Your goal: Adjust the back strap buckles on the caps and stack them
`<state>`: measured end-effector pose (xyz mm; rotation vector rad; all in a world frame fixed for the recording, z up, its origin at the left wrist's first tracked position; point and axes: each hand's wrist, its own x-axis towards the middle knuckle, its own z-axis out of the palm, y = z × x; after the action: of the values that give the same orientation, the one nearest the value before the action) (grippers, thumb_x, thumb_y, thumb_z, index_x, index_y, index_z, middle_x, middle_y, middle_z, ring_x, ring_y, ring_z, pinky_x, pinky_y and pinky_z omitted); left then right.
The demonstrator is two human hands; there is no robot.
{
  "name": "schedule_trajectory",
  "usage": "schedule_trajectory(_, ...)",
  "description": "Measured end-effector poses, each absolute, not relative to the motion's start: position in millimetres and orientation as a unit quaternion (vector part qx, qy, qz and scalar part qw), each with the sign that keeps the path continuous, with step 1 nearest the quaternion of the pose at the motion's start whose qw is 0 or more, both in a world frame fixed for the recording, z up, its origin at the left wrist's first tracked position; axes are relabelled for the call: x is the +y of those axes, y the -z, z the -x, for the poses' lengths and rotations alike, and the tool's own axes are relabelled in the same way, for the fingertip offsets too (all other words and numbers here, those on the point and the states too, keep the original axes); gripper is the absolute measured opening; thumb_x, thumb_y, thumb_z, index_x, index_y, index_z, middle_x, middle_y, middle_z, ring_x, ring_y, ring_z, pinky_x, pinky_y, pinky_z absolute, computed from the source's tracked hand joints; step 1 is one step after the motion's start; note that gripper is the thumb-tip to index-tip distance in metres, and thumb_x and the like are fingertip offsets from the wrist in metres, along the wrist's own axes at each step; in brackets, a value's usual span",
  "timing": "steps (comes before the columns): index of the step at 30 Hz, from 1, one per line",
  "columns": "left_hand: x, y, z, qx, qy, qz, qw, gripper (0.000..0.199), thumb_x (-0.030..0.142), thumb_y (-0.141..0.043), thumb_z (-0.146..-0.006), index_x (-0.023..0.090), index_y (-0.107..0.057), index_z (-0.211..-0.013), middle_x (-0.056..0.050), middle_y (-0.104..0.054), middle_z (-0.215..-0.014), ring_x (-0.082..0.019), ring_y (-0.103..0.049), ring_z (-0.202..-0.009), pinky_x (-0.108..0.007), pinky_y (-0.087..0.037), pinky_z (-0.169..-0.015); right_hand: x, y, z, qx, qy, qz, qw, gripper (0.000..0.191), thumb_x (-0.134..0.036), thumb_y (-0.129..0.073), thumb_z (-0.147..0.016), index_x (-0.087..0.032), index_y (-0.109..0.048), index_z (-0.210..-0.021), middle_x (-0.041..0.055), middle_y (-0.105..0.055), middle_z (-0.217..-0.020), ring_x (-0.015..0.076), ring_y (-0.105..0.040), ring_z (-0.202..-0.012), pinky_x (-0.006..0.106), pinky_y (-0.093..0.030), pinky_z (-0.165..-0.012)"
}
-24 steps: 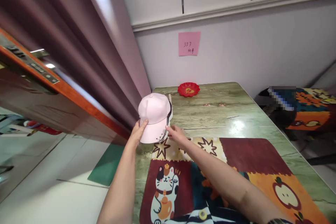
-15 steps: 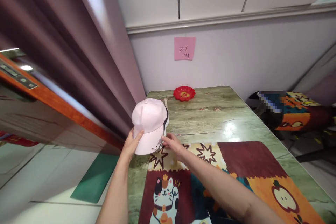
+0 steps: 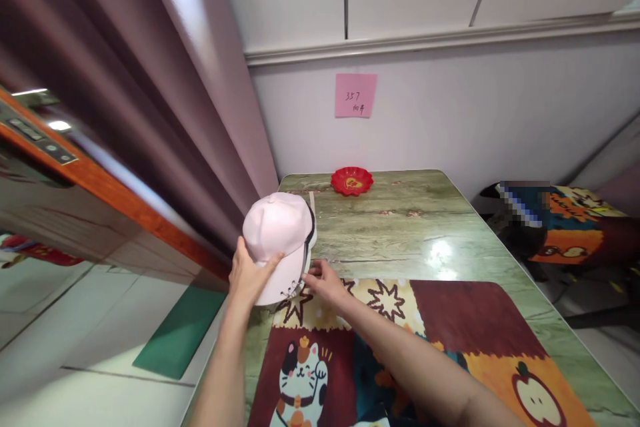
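Observation:
A pale pink baseball cap [image 3: 275, 230] is tilted at the left side of the table, brim towards me, with small metal rings on the brim's edge. Dark and white edges show along its right side, apparently other caps stacked under it. My left hand [image 3: 250, 273] grips the pink cap from the left, thumb across the top of the brim and the other fingers largely hidden. My right hand [image 3: 325, 282] is at the right edge of the brims, fingers bent against them; whether it pinches an edge is hard to make out.
The green wood-patterned table [image 3: 390, 233] carries a red scalloped plate [image 3: 352, 181] at the back and a colourful mat [image 3: 480, 313] in front. A mauve curtain [image 3: 200, 113] and an orange-edged door [image 3: 125, 190] stand close on the left. A stool [image 3: 565, 247] is at right.
The pink cap has shifted slightly left and towards me with both hands. My left thumb now reaches further over the brim. The view has moved a little.

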<state>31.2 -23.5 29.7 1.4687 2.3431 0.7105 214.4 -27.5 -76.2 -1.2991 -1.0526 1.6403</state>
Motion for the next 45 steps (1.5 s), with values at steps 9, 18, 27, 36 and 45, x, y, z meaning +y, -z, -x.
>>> schedule_trajectory(9, -19, -18, -71, 0.831, -0.216, -0.509, 0.057, 0.137, 0.070, -0.074, -0.067, 0.004, 0.002, -0.160, -0.035, -0.036, -0.156, -0.047, -0.041, -0.144, -0.060, -0.039, -0.112, -31, 68, -223, -0.500, -0.595, 0.515, 0.361, 0.052, -0.032, -0.069, -0.081, -0.017, -0.058, -0.129, 0.0120, -0.072, -0.113, 0.0240, -0.071, -0.093, 0.036, -0.056, -0.077)
schedule_trajectory(18, -39, -25, -90, 0.798, -0.295, -0.521, -0.065, 0.133, 0.066, -0.075, -0.072, 0.001, 0.001, -0.160, -0.037, -0.025, -0.160, -0.046, -0.022, -0.153, -0.070, -0.018, -0.119, -72, 28, -332, -0.645, -0.412, 0.528, 0.367, 0.020, -0.034, -0.060, -0.087, -0.024, -0.076, -0.091, 0.0037, -0.077, -0.088, 0.0216, -0.068, -0.080, 0.032, -0.047, -0.077)
schedule_trajectory(27, -95, 67, -199, 0.526, -0.341, -0.778, 0.051, 0.035, 0.029, -0.060, -0.093, 0.017, -0.063, -0.126, -0.017, -0.057, -0.146, -0.030, -0.052, -0.139, -0.051, -0.047, -0.113, -83, 51, -415, -0.606, -0.298, 0.639, 0.367, 0.038, -0.044, -0.045, -0.094, -0.020, -0.072, -0.081, 0.0035, -0.068, -0.065, 0.0196, -0.061, -0.062, 0.027, -0.039, -0.061)
schedule_trajectory(36, -102, 86, -202, 0.504, -0.332, -0.787, 0.131, 0.028, 0.021, -0.062, -0.087, 0.021, -0.071, -0.113, -0.013, -0.070, -0.128, -0.030, -0.061, -0.127, -0.057, -0.044, -0.115, -102, 68, -399, -0.644, -0.247, 0.642, 0.335, 0.034, -0.042, -0.047, -0.094, -0.024, -0.075, -0.090, 0.0071, -0.076, -0.086, 0.0236, -0.067, -0.080, 0.029, -0.039, -0.071)
schedule_trajectory(45, -104, 79, -205, 0.518, -0.337, -0.767, 0.172, 0.024, 0.019, -0.066, -0.082, 0.020, -0.073, -0.105, -0.014, -0.070, -0.127, -0.031, -0.061, -0.127, -0.057, -0.041, -0.115, -105, 65, -400, -0.622, -0.266, 0.641, 0.363, 0.036, -0.048, -0.050, -0.090, -0.023, -0.075, -0.085, 0.0071, -0.075, -0.082, 0.0226, -0.066, -0.077, 0.029, -0.041, -0.070)
